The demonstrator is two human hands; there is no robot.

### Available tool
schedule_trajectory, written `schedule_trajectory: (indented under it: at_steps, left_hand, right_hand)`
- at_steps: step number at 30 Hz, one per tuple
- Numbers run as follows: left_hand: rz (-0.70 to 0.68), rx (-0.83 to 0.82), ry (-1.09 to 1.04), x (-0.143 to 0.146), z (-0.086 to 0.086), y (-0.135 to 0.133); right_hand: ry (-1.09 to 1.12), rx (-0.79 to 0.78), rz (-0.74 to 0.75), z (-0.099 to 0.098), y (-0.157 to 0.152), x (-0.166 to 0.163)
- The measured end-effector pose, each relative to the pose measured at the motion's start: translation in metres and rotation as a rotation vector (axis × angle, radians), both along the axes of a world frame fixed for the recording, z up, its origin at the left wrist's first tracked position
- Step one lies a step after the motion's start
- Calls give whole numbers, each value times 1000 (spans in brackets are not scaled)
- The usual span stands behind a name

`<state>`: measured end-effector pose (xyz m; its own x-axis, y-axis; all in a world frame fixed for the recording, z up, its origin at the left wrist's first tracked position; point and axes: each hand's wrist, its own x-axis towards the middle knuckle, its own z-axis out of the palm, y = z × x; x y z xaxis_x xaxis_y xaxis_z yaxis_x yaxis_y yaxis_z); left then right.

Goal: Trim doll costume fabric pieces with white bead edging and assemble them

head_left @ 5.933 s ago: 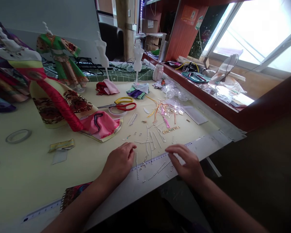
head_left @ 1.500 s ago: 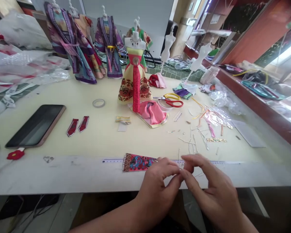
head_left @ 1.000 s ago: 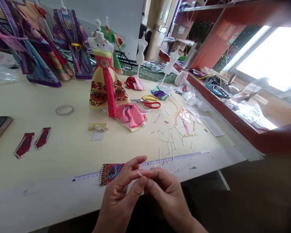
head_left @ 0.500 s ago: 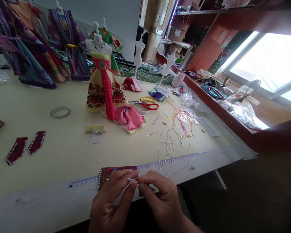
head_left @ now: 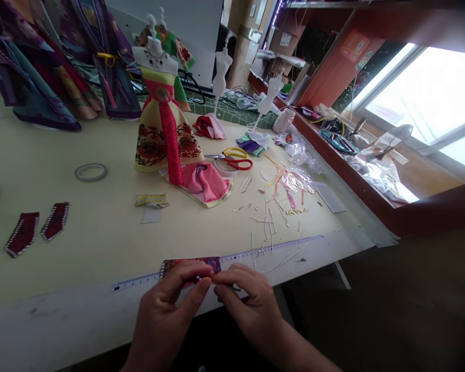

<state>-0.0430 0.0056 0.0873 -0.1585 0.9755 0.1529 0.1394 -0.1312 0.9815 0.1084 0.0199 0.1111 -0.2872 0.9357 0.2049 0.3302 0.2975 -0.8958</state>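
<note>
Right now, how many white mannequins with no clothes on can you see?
2. The left mannequin stands behind the red-and-pink cloth; the right mannequin is near the jar. More could be hidden.

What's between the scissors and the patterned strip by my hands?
In the head view, a white ring, the pink cloth, then bare tabletop down to the patterned strip.

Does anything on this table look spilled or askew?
The white bead strands lie scattered at odd angles, some crossing each other and one across the ruler. That looks untidy, though perhaps they are just loose materials. Nothing looks plainly broken.
</note>
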Motion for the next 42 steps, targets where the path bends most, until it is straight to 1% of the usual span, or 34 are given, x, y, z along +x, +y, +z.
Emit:
schedule_trajectory:
  at_steps: [3,6,9,11,14,17,20,23,26,29,33,42]
  left_hand:
    - [-38,-66,-127,-1,4,3]
    - [-38,-149,-227,-3,6,4]
    - [15,-222,-311,-12,7,2]
    - [81,-216,-297,-23,6,-1]
    - [171,-153,-126,-46,4,-7]
    - [195,-71,153,-66,2,-13]
    - [136,93,416,-80,-3,-17]
    - [26,270,598,-85,-11,-17]
    - [-61,350,725,-85,-18,-15]
    - [-111,401,792,-84,-21,-12]
    - [-148,393,817,-83,-20,-11]
    - [-126,378,840,-83,-18,-9]
  right_hand:
    - [-21,-17,33,1,1,-1]
    - [-14,-40,48,0,4,-3]
    - [-11,-73,77,-1,7,-4]
    - [-26,-76,97,-2,9,-4]
    - [-73,-82,114,-1,14,-3]
    - [-132,-96,140,0,20,-3]
    - [-192,-107,168,1,26,-7]
    - [-262,-140,215,0,31,-14]
    - [-330,-179,258,-2,37,-22]
    - [-384,-205,283,-5,42,-30]
    - [-431,-210,291,-7,49,-38]
    - [-540,-203,271,-12,56,-51]
